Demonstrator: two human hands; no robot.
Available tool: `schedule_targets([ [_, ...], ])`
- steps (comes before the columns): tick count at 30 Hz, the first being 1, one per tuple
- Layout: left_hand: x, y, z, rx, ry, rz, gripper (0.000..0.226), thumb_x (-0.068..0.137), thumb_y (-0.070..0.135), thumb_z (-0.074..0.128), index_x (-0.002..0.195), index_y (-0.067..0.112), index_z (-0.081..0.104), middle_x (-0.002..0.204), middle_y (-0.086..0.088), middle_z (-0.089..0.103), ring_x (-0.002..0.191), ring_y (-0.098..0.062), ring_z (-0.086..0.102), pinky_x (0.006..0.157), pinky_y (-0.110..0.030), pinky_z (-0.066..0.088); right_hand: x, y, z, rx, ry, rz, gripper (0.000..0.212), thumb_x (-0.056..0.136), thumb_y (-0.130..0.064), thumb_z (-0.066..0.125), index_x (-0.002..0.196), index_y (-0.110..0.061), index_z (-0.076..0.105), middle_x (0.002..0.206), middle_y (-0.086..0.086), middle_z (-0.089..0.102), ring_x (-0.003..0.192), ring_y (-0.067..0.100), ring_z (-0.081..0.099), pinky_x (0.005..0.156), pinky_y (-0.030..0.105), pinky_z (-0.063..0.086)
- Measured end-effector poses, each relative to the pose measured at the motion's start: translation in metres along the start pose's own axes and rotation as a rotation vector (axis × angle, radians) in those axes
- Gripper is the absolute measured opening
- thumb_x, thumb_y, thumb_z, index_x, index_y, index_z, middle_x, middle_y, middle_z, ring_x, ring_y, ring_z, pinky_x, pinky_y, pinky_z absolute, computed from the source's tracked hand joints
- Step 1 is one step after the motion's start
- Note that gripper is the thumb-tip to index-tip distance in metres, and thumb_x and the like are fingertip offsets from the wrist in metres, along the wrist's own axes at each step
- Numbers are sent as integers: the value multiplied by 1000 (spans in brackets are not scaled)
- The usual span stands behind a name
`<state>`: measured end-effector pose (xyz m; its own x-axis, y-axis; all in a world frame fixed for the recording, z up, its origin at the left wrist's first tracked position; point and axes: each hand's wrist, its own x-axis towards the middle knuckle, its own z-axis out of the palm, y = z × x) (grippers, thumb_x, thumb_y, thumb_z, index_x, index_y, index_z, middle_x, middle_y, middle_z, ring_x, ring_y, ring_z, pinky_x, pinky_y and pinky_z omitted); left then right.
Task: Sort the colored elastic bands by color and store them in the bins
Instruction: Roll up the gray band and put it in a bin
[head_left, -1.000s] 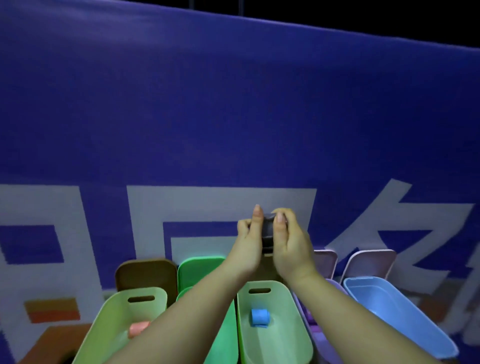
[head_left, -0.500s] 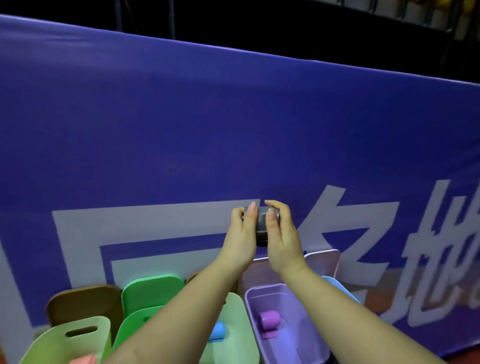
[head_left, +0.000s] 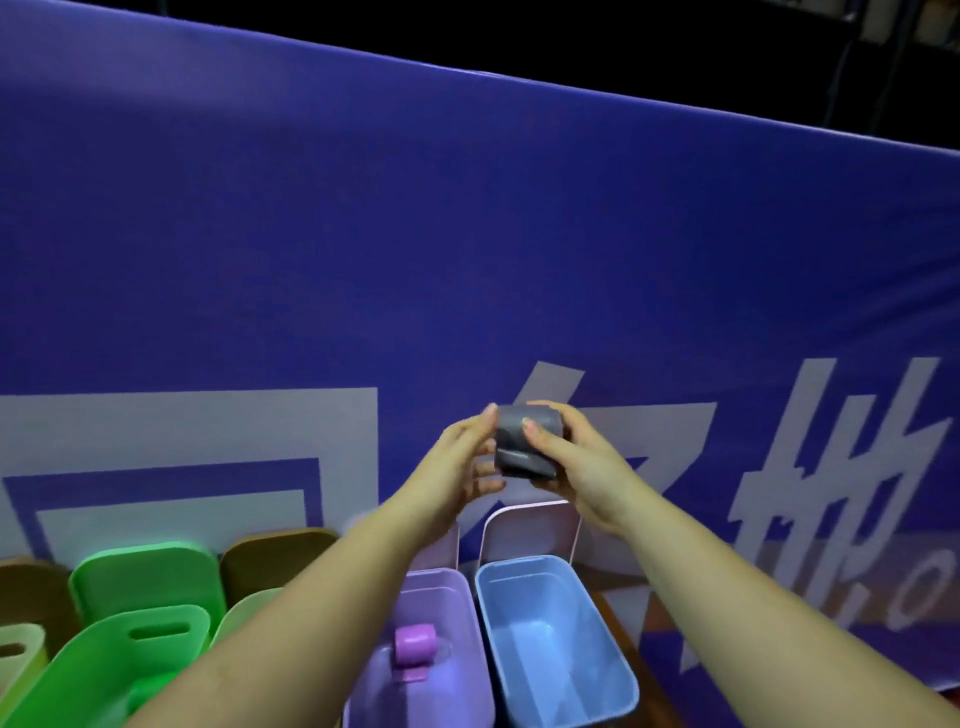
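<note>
Head view: a row of plastic bins lies along the lower edge of the frame, in front of a blue banner (head_left: 467, 234) with white characters. At far left, a pale green bin (head_left: 15, 654) is cut off by the frame edge, with a brown bin (head_left: 31, 587) behind it. Next comes a bright green bin (head_left: 104, 670) with a slot handle, and a second bright green bin (head_left: 145, 577) stands behind it. A further brown bin (head_left: 275, 551) stands to the right of that one.

The left forearm crosses the frame diagonally toward the centre. The left hand (head_left: 457, 462) is raised above the bins; its thumb and fingertips pinch the left side of a grey rolled elastic band (head_left: 527, 441), and the lower fingers are loosely curled beneath the band. The right hand (head_left: 576, 457) grips the right side of the same band, thumb across the front face and fingers wrapped behind it. The band is held in the air between both hands, above the rear pink bin (head_left: 530, 530).

Below the hands, a purple bin (head_left: 452, 675) contains one purple rolled band (head_left: 414, 644). Just beside it on the right stands a light blue bin (head_left: 550, 639); only its bare inner walls and floor are visible.
</note>
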<state>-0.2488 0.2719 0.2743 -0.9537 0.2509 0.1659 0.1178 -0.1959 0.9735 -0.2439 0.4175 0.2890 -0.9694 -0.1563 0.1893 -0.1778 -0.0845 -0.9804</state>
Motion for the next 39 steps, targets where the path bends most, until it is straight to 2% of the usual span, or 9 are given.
schedule_targets([
  [9,39,-15,16,-154,16,-197,27,81,23,66,101,4,67,99,-12,72,90,-23,69,84,-31,56,22,22,-53,106,-89,39,41,87,-6,60,124,-21,50,123,11,54,101,22,64,77,31,57],
  [12,49,-26,18,-141,27,-211,15,90,16,59,99,7,67,92,-7,73,81,-21,70,78,-29,57,36,36,-60,196,-29,160,35,88,-15,58,123,-14,52,116,11,59,94,20,65,76,33,58],
  [16,64,-39,18,-190,52,-243,12,90,8,58,99,3,64,84,-8,73,73,-20,71,63,-25,57,49,44,-69,185,-50,243,11,90,-10,56,99,-10,62,86,6,71,77,16,69,63,26,57],
  [20,80,-46,11,-212,39,-237,7,89,4,58,94,6,63,76,-4,74,68,-17,71,62,-25,58,65,52,-73,211,-45,253,14,88,-8,55,99,-6,65,89,10,71,83,20,69,78,31,57],
  [25,91,-58,-5,-182,-12,-249,11,89,6,60,98,11,64,79,-1,73,72,-14,70,73,-28,59,73,63,-68,208,-13,255,13,88,-6,55,95,-8,66,84,7,73,76,16,71,63,22,56],
  [27,93,-66,-12,-170,-17,-266,20,88,10,63,108,13,62,86,0,71,82,-15,67,86,-34,55,72,68,-65,157,-10,262,15,86,-9,57,98,-8,65,89,7,73,83,17,70,68,23,56],
  [30,90,-76,-13,-178,-37,-290,13,88,11,62,97,21,60,87,2,69,82,-13,66,79,-32,55,69,72,-68,87,-7,282,24,85,-11,59,108,-7,64,103,11,70,99,23,66,85,31,54],
  [33,89,-82,-9,-203,-44,-303,13,88,10,62,94,21,59,92,0,67,86,-16,65,80,-37,55,66,75,-74,68,-4,295,28,88,-9,57,116,-6,61,107,12,69,100,23,65,84,29,55],
  [39,90,-107,13,-180,15,-353,52,85,8,65,134,8,47,114,-10,63,94,-20,65,73,-30,59,54,91,-101,11,-7,326,33,88,-12,60,121,-10,59,113,12,67,100,22,66,80,27,54],
])
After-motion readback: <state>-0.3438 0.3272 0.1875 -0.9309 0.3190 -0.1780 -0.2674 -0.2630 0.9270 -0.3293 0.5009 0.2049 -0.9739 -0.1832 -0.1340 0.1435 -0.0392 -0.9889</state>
